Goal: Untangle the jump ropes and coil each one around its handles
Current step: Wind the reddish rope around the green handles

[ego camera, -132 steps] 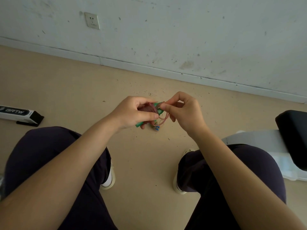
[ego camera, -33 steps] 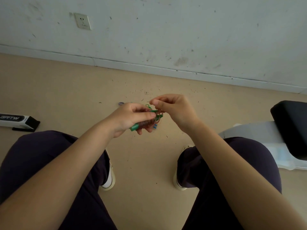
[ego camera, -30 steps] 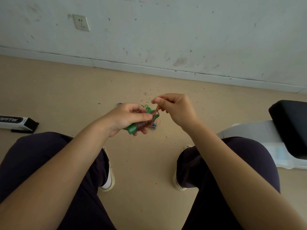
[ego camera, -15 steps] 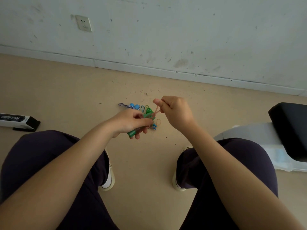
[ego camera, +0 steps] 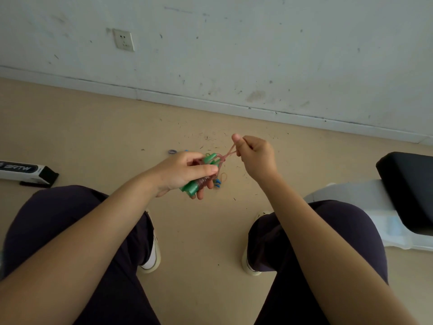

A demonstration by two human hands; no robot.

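My left hand [ego camera: 185, 173] grips a pair of green jump-rope handles [ego camera: 194, 186] held together, with thin pink rope wound around their middle. My right hand [ego camera: 255, 156] pinches a length of the pink rope [ego camera: 228, 154] and holds it taut up and to the right of the handles. A small loose pink loop hangs just below the handles. On the floor behind my hands, mostly hidden, lie blue pieces [ego camera: 218, 182] and a small coiled striped bit of another rope [ego camera: 172, 151].
I sit with both knees apart over a beige floor [ego camera: 93, 137] scattered with small debris. A white and black box [ego camera: 25, 172] lies at the left. A black padded seat [ego camera: 407, 184] on a white frame stands at the right. The wall runs behind.
My right hand has pulled the pink rope farther up and right, drawing it tight. My left hand has kept hold of the green handles, now tilted slightly more upright.
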